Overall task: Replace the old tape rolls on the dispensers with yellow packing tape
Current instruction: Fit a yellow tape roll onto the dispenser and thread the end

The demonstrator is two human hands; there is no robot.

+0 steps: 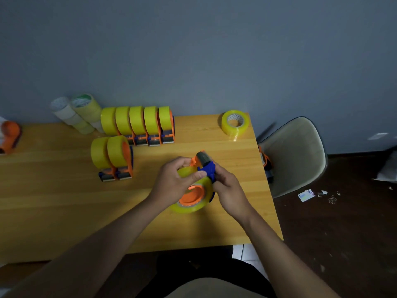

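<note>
A: Item under inspection?

B: One orange-and-blue tape dispenser [204, 168] loaded with a yellow tape roll [193, 190], held just above the wooden worktop [64, 201], near its right edge. The roll's top is covered by fingers; the motion-blurred cutter end is hard to make out.

A: Hands?

B: Left hand [174, 179] curled over the roll, thumb pressed on the tape near the blue body. Right hand [227, 188] grips the blue part; its fingertips are hidden behind the dispenser.

A: Surroundings?

B: Two loaded dispensers [111, 158] to the left, a row of five [137, 123] behind them, a loose yellow roll [235, 122] at the far right corner. Pale stacked rolls [75, 112] by the wall are blurred. Another dispenser [9, 135] is cut off at the left edge; one on the chair [296, 155] is half hidden.
</note>
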